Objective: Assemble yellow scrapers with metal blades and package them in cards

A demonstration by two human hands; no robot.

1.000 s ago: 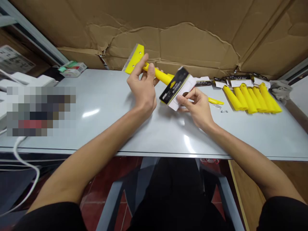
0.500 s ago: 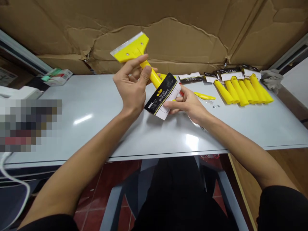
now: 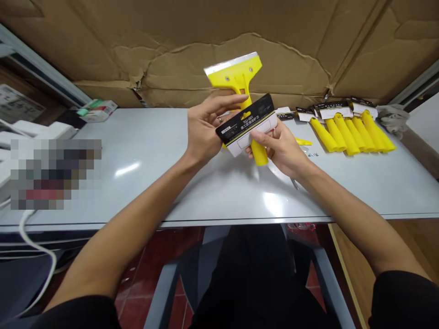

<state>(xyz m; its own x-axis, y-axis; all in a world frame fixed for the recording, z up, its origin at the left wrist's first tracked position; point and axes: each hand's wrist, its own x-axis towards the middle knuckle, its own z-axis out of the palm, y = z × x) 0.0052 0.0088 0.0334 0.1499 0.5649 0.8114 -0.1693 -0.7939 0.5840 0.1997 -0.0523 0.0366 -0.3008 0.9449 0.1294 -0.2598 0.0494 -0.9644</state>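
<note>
A yellow scraper (image 3: 236, 77) with a wide metal blade and two screws is held up above the table, blade end upward. In front of its handle lies a black and white header card (image 3: 247, 124), tilted, with a hang hole near its top edge. My right hand (image 3: 279, 146) is closed on the card and the scraper's handle, thumb on the card's front; the handle end sticks out below. Around the scraper's neck, my left hand (image 3: 207, 125) has its fingers curled, the index finger fairly straight. The card hides its thumb.
Several yellow handles (image 3: 353, 132) with header cards lie in a row at the right. Small screws (image 3: 313, 155) and another yellow piece (image 3: 303, 142) lie beside my right hand. A small box (image 3: 98, 110) and white power strip (image 3: 51, 130) are at the left. Cardboard (image 3: 219, 27) backs the table.
The scraper has moved right and turned more upright, its handle now behind the card. My right hand now grips both card and handle. My left hand has shifted right with the scraper.
</note>
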